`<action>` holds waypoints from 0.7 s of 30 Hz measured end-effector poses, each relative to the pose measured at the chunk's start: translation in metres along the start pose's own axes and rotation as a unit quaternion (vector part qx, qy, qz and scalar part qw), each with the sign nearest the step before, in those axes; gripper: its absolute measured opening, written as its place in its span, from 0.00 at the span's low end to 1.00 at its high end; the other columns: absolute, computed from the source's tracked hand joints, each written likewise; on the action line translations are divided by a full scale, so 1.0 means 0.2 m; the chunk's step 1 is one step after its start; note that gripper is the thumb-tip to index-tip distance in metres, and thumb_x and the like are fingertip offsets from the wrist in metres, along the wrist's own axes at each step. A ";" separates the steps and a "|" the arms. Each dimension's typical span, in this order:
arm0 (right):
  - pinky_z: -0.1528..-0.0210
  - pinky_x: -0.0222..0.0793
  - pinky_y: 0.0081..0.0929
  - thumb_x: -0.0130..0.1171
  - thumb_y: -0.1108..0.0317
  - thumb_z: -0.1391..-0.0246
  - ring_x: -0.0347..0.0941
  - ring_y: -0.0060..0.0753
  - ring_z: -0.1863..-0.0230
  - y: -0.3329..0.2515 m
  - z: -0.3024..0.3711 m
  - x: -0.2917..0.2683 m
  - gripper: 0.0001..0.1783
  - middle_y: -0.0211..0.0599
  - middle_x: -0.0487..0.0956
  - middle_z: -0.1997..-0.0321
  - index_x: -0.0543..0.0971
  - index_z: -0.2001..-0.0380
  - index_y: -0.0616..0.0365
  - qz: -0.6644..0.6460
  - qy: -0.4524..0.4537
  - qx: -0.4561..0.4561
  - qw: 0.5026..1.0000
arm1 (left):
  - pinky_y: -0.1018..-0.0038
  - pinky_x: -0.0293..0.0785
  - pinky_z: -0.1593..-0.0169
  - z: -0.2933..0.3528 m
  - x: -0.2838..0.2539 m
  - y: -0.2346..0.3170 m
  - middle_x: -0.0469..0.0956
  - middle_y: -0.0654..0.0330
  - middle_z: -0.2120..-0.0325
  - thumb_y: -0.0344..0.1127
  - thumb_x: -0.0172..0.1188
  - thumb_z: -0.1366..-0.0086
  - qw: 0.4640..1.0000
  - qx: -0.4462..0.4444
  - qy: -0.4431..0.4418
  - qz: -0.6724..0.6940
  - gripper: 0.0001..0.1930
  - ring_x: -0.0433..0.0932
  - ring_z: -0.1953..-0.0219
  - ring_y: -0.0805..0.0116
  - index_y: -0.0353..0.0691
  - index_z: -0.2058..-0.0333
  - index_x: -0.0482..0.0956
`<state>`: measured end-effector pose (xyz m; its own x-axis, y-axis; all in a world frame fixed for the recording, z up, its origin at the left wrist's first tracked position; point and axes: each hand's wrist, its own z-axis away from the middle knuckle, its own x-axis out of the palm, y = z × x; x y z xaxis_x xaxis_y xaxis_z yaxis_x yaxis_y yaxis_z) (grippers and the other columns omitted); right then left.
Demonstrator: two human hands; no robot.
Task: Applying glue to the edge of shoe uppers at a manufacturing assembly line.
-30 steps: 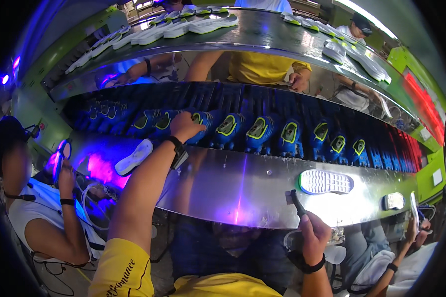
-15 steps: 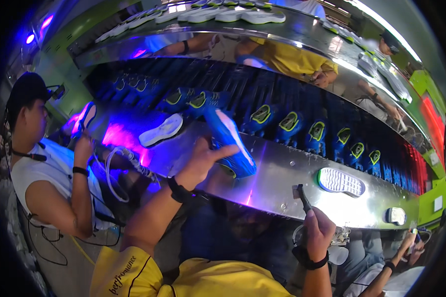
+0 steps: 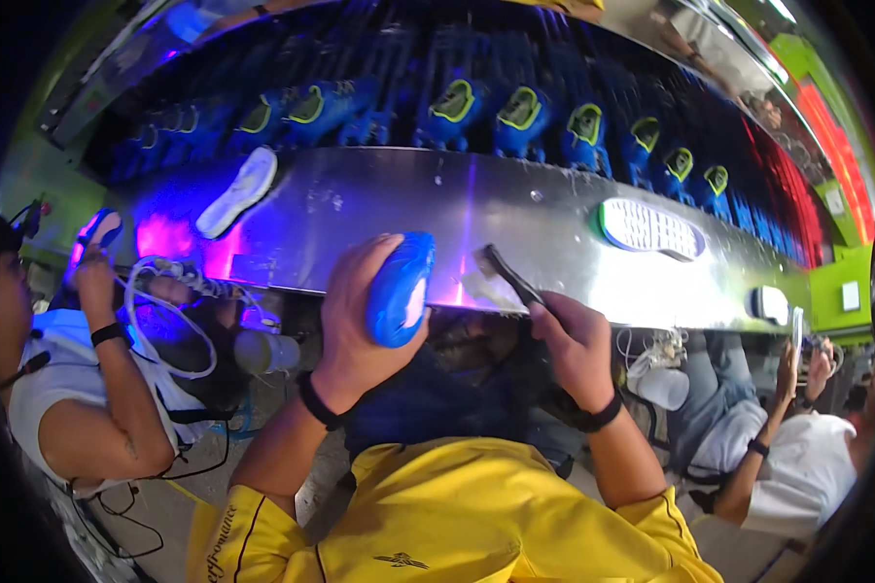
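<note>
My left hand [image 3: 365, 325] is wrapped round a blue shoe upper [image 3: 395, 301], held in front of my body with its underside, partly pale, tilted to the right. In my right hand [image 3: 576, 345] is a dark-handled brush [image 3: 511, 274], its bristle end up and to the left, a little right of the shoe upper and apart from it. Both hands are over the near edge of the metal table [image 3: 360, 194]. A white shoe sole [image 3: 238, 192] lies on the table to the left, and another sole with a patterned tread [image 3: 651, 230] lies to the right.
Behind the table, blue shoe uppers with yellow-green collars [image 3: 520, 109] stand in a row on a dark conveyor [image 3: 399, 58]. A small white piece [image 3: 770, 305] lies at the table's right end. Co-workers sit left [image 3: 97, 389] and right [image 3: 797, 457]. White cups [image 3: 659, 384] hang below the table.
My left hand has taken hold of the blue shoe upper and brought it toward my body. My right hand has moved left with the brush. The view has tilted down.
</note>
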<state>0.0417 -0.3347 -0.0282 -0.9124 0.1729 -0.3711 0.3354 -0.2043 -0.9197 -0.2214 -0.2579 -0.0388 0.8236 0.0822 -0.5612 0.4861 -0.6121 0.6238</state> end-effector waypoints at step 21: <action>0.72 0.65 0.27 0.64 0.63 0.33 0.67 0.18 0.75 0.12 -0.12 0.32 0.14 0.34 0.77 0.79 0.87 0.58 0.67 -0.059 -0.038 0.026 0.997 | 0.40 0.60 0.27 0.24 0.03 -0.05 0.76 0.46 0.41 0.29 0.74 0.46 0.995 0.069 0.003 -0.070 0.36 0.74 0.35 0.41 0.37 0.39 0.69</action>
<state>-0.0026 -0.3054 -0.0773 -0.9607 0.1255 -0.2478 0.2136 -0.2366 -0.9479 -0.2361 -0.2887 -0.0747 0.7527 0.1784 -0.6338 0.5516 -0.6964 0.4591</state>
